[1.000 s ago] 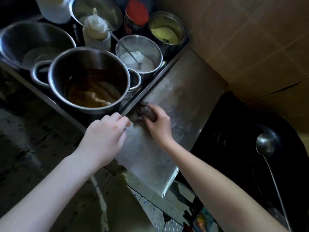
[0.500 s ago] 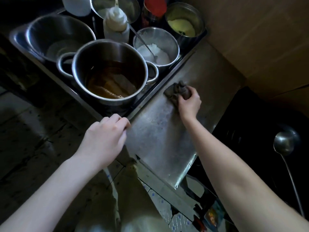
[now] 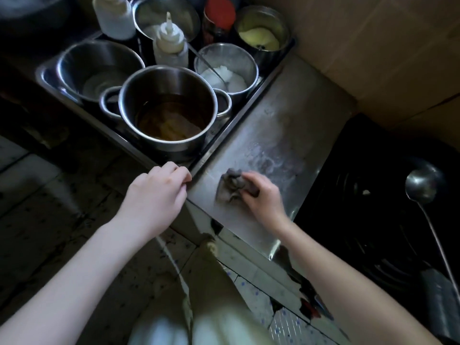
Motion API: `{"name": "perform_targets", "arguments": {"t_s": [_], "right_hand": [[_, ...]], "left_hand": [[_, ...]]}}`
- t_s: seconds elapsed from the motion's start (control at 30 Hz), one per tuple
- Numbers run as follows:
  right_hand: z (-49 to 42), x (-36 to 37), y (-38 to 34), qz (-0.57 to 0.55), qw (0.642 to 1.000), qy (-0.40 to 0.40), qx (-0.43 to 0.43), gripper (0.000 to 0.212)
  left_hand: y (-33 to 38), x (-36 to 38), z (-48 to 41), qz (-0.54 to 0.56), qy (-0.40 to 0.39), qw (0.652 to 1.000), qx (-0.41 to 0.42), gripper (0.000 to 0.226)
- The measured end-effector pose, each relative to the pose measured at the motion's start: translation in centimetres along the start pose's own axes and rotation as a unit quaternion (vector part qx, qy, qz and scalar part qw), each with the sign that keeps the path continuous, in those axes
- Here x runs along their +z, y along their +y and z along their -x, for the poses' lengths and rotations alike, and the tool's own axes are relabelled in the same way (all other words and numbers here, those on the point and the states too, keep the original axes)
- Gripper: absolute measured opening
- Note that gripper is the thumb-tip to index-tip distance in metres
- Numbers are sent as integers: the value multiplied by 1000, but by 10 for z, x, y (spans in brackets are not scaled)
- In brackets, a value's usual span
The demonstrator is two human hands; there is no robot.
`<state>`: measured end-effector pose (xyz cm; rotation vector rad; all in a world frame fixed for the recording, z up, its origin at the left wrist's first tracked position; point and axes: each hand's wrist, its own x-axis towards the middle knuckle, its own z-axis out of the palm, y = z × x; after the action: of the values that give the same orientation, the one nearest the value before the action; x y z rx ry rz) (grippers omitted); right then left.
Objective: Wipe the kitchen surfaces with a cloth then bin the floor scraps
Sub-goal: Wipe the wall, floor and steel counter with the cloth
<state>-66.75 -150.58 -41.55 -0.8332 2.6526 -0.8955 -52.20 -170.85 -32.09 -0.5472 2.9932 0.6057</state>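
Observation:
A crumpled dark grey cloth [image 3: 230,186] lies pressed on the stainless steel counter [image 3: 281,135], near its front edge. My right hand [image 3: 263,197] is closed over the cloth from the right. Wet smear marks show on the steel beyond the cloth. My left hand [image 3: 156,195] rests curled on the front corner of the counter, where it meets the metal tray [image 3: 47,73], and holds nothing that I can see.
The tray holds a steel pot of brown liquid [image 3: 169,115], an empty bowl [image 3: 99,68], a bowl of white powder with a spoon [image 3: 225,68], squeeze bottles [image 3: 170,43] and a red-lidded jar [image 3: 219,18]. A black stove [image 3: 373,195] with a ladle [image 3: 423,185] lies to the right. Tiled floor [image 3: 44,207] below.
My right hand has drawn the cloth back toward me along the counter, from beside the tray rim to near the front edge. My left hand has stayed on the corner.

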Motion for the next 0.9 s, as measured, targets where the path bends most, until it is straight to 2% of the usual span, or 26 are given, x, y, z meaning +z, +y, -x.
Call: {"name": "perform_targets", "arguments": {"t_s": [0.1,0.2,0.3,0.4,0.53,0.7,0.77,0.9], "right_hand": [[-27,-26,23,-31,989,100,105,42],[-42,-37,35,-53,958,187,211,39],[-49,-21,21,-48,937,226,263,39],[-56,5,-12,-93,950,194,228,40],[-42,34,-49,-103,985,85,107,44],[-19,34,-43,-76,997,5,8,44],[-25,23,-35,-83,996,0,12,43],[-57,-4,-16,-105,986,61,114,41]], "left_hand": [[1,-6,0,-10,2,1000,11,23],[1,-10,2,-21,3,1000,22,22],[0,-14,4,-27,1,999,33,21],[-1,-19,5,-31,3,998,45,20],[-2,-25,3,-42,11,998,47,21],[2,-33,-5,-35,20,999,35,20],[4,-36,-11,-33,25,999,31,20],[10,-38,-24,-26,39,998,36,22]]}}
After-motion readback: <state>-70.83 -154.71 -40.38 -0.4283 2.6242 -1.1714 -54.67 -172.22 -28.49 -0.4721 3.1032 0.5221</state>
